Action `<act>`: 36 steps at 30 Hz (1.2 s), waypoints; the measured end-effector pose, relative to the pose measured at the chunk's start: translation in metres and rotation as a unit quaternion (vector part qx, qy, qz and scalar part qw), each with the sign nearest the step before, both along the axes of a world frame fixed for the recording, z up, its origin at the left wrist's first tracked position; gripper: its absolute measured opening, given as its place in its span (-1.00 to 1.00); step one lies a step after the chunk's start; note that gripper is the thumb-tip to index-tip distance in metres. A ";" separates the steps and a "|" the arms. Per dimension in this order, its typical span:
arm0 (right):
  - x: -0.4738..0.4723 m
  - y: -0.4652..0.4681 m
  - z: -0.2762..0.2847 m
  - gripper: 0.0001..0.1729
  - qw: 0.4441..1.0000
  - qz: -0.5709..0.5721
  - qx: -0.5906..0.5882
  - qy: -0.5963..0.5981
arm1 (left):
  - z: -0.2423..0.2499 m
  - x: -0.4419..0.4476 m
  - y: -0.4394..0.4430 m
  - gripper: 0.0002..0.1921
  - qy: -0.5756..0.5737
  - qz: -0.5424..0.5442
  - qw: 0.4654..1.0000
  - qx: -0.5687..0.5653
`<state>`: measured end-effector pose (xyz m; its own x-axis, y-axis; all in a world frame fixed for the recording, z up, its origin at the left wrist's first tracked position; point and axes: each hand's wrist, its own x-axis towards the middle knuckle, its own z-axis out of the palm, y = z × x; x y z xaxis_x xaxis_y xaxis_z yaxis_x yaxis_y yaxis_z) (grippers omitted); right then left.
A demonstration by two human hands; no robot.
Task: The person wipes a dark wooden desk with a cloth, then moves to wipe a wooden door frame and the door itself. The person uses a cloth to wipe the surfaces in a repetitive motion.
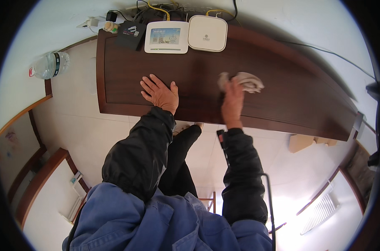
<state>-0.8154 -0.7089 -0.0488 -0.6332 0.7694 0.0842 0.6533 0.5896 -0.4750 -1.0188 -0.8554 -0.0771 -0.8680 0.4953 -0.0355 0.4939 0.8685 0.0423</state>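
Observation:
My left hand (161, 94) rests palm down with spread fingers on the dark brown wooden cabinet top (183, 69), near its front edge, and holds nothing. To its right, my right hand (233, 102) is slightly blurred and has its fingers on a crumpled light beige cloth (249, 82) lying against the wood. Part of the cloth shows on both sides of the fingertips. Beyond the hands, a white router (166, 47) with a label stands beside a rounded white square network box (207, 34).
Left of the router lie a black box (132, 34) and a small jar (110, 27). Yellow and black cables run behind them along the wall. A large clear plastic water bottle (50, 66) is at the far left. Cardboard (301, 143) shows below the cabinet's right front edge.

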 end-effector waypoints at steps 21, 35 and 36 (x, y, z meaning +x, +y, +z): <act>0.001 0.110 -0.010 -0.41 0.992 0.078 0.081 -0.061 | -0.002 -0.001 0.002 -0.05 -0.007 0.022 1.000 -0.008; 0.060 0.247 -0.028 -0.49 0.983 -0.117 0.135 -0.041 | -0.003 -0.001 0.003 -0.09 0.013 0.019 1.000 -0.016; 0.057 0.249 -0.029 -0.49 0.981 -0.098 0.166 -0.034 | -0.003 0.000 0.002 -0.09 0.011 0.021 0.999 -0.022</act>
<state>-0.7584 -0.4594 -0.0779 -0.4886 0.8143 0.3135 0.7929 0.5643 -0.2300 -1.0185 -0.8534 -0.0806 -0.8887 0.4572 -0.0359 0.4577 0.8891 -0.0065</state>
